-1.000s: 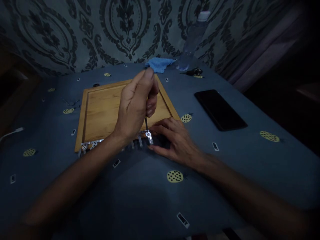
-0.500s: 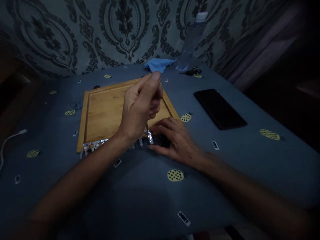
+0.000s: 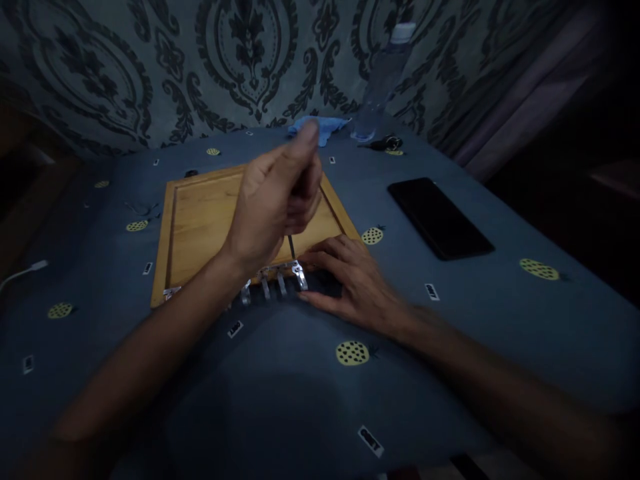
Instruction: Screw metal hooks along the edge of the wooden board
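My left hand (image 3: pixel 275 200) is closed in a fist, thumb on top, around a screwdriver (image 3: pixel 291 247) whose handle the fingers hide. Its thin dark shaft runs down to a small shiny metal hook (image 3: pixel 300 275) at the near edge of a framed wooden board (image 3: pixel 200 213). My right hand (image 3: pixel 350 277) lies at the board's near right corner, thumb and fingertips around that same hook. More metal hooks (image 3: pixel 265 285) line this edge to the left, partly covered by my left forearm. Shadow darkens the gap inside my right hand.
A black phone (image 3: pixel 440 217) lies to the right on the patterned blue tablecloth (image 3: pixel 280 413). Behind the board are a blue cloth (image 3: pixel 327 127), a clear bottle (image 3: pixel 383 87) and a small dark object (image 3: pixel 387 143). A white cable (image 3: pixel 25 272) lies at the left.
My left hand has shifted slightly left, its thumb tip higher, and more of the screwdriver shaft shows. My right hand stays in place at the hook.
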A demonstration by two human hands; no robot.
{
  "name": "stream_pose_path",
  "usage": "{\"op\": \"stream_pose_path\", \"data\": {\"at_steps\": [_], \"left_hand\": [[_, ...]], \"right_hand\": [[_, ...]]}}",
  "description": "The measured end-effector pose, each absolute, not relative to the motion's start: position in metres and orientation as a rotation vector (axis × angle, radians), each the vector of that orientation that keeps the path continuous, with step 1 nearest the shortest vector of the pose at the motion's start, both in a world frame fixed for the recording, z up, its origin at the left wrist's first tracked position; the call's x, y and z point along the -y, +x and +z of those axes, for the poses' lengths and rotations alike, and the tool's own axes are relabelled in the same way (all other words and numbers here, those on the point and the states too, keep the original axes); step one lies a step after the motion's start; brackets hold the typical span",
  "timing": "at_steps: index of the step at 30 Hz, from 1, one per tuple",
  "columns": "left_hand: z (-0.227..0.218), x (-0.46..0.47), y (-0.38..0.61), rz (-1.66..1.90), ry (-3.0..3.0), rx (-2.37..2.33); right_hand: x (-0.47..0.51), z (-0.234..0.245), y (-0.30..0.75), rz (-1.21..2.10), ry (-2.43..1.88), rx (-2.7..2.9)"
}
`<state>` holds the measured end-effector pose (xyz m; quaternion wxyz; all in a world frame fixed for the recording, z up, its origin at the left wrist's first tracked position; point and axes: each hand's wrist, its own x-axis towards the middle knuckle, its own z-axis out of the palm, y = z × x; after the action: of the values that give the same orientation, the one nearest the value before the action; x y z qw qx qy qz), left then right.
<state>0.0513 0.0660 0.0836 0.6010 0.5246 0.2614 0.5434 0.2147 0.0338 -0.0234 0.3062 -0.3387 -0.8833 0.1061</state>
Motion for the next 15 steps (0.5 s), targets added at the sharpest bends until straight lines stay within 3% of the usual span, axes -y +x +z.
{"op": "stream_pose_path", "data": {"at_steps": [5,15], "left_hand": [[0.102,-0.053,0.05,1.525,1.258,-0.686],[0.077,-0.056,0.057,1.366,1.178,-0.617]], "right_hand": [[-0.034,-0.023,0.215,0.309,-0.895,2.338],[-0.035,-0.025,0.215,0.286,-0.873,2.33]]}}
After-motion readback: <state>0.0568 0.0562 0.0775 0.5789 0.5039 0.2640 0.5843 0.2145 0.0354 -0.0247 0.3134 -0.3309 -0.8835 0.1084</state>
